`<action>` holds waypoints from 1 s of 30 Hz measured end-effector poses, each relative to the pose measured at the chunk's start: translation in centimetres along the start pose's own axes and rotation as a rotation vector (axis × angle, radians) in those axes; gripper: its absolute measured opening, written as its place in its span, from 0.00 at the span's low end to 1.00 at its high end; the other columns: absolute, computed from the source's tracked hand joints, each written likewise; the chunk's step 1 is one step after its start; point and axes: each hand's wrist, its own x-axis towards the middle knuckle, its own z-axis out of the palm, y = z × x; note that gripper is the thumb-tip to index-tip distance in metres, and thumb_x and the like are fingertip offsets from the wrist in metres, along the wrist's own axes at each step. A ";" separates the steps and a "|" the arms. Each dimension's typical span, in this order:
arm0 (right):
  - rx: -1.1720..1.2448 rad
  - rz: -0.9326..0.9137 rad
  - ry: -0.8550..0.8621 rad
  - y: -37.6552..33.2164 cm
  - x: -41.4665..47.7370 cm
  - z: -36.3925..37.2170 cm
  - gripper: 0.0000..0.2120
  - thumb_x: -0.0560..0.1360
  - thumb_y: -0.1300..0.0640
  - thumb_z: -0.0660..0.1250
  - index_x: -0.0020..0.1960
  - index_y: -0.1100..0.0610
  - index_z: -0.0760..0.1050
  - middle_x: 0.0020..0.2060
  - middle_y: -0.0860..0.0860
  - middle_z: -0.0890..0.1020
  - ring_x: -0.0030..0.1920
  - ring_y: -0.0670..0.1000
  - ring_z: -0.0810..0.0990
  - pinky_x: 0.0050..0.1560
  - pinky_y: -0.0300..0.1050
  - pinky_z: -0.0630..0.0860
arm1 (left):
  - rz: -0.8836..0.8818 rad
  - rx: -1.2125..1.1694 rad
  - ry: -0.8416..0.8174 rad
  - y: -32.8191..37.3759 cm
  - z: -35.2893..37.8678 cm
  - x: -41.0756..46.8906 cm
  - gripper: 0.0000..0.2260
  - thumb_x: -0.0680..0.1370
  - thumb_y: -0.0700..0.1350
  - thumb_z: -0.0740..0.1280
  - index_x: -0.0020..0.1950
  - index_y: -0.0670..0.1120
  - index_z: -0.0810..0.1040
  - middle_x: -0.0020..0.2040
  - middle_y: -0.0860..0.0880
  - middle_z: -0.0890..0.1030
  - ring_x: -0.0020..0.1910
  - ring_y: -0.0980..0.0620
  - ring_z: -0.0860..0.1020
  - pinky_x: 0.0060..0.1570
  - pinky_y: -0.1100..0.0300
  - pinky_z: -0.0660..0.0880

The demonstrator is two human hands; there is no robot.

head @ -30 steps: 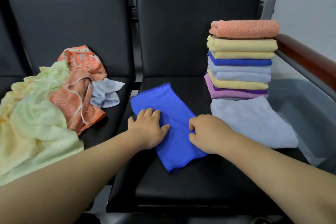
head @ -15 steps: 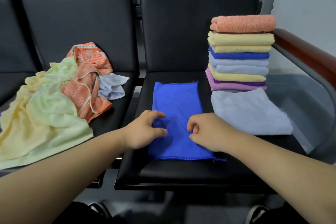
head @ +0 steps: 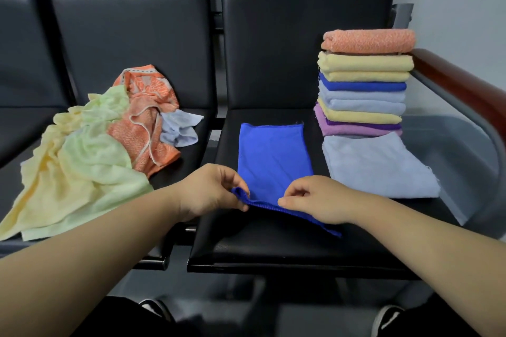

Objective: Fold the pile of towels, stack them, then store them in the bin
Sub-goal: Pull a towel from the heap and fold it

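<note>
Folding is well along but not finished. A stack of folded towels (head: 364,85) stands many layers high at the right of the black seat (head: 273,243), an orange one on top. It sits on the back part of a pale blue towel (head: 383,172), which lies flat and reaches out in front of the stack. Just left of the stack, on the same seat, a blue towel (head: 273,159) lies as a long strip and looks to be folded once already. Well left of the stack, on the next seat, a loose pile (head: 90,156) of green, yellow, orange and pale blue towels waits unfolded. Right of the stack sits a grey bin (head: 471,150), and no towel shows in the part of it that is visible. By this reckoning the blue towel needs its last fold, several towels in the pile remain, and storing has not begun.

Both hands are at the end of the blue towel that lies farthest forward of the stack. The left hand (head: 208,191) pinches the hem at its left corner between thumb and curled fingers. The right hand (head: 320,200) grips the same hem nearer the stack's side, fingers curled down over the cloth and thumb against it. Between the two hands the hem is raised off the seat, while the rest of the strip lies flat.
</note>
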 end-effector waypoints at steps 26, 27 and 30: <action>0.794 0.240 0.075 0.6 2.4 -3.9 0.06 0.79 0.64 0.67 0.51 0.54 0.80 0.45 0.53 0.86 0.43 0.48 0.84 0.41 0.41 0.79 | -0.302 -0.142 0.152 1.4 -4.9 2.2 0.07 0.79 0.37 0.66 0.46 0.49 0.77 0.47 0.44 0.82 0.47 0.45 0.81 0.51 0.51 0.78; 0.782 0.232 0.131 0.5 2.9 -3.8 0.05 0.79 0.64 0.68 0.51 0.56 0.80 0.46 0.54 0.87 0.45 0.49 0.85 0.43 0.43 0.80 | -0.293 -0.125 0.196 1.2 -4.9 2.8 0.07 0.79 0.37 0.65 0.46 0.49 0.77 0.47 0.44 0.81 0.46 0.45 0.80 0.50 0.52 0.78; 0.695 0.215 0.248 0.1 4.7 -3.5 0.08 0.78 0.64 0.68 0.55 0.64 0.80 0.46 0.60 0.85 0.48 0.52 0.85 0.52 0.49 0.83 | -0.234 -0.086 0.331 1.1 -4.8 4.3 0.06 0.79 0.36 0.65 0.47 0.47 0.77 0.41 0.44 0.80 0.38 0.48 0.78 0.39 0.57 0.78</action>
